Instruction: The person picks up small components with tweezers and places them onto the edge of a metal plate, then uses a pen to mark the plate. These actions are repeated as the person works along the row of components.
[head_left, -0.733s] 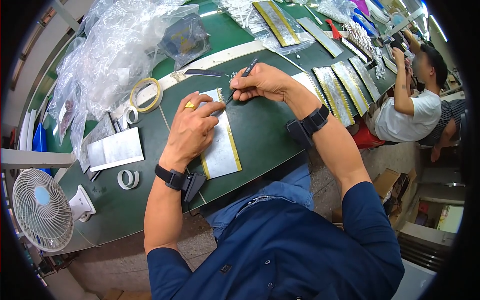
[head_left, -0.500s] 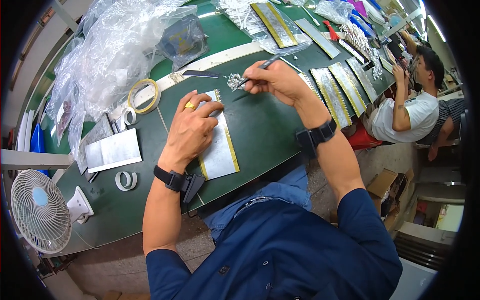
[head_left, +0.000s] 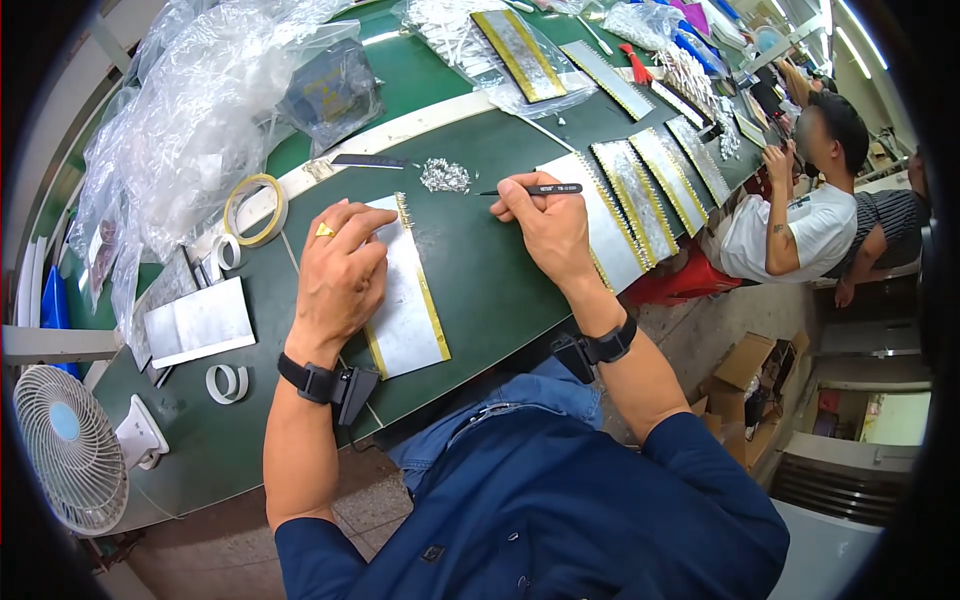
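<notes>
The left hand (head_left: 341,268), fingers bent, lies on a yellow-edged grey rectangular plate (head_left: 410,300) near the green desk (head_left: 500,290)'s front edge; the right hand (head_left: 548,232) pinches slim black tweezers (head_left: 552,189), tips apparently beside small silvery pieces (head_left: 444,175).

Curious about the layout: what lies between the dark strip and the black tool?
A small pile of silvery bits lies between the dark strip and the black tool, as the head view shows.

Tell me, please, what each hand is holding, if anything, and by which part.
The right hand holds black tweezers by their front half, behind the tips. The left hand lies over the yellow-edged plate; whether it grips anything cannot be told.
</notes>
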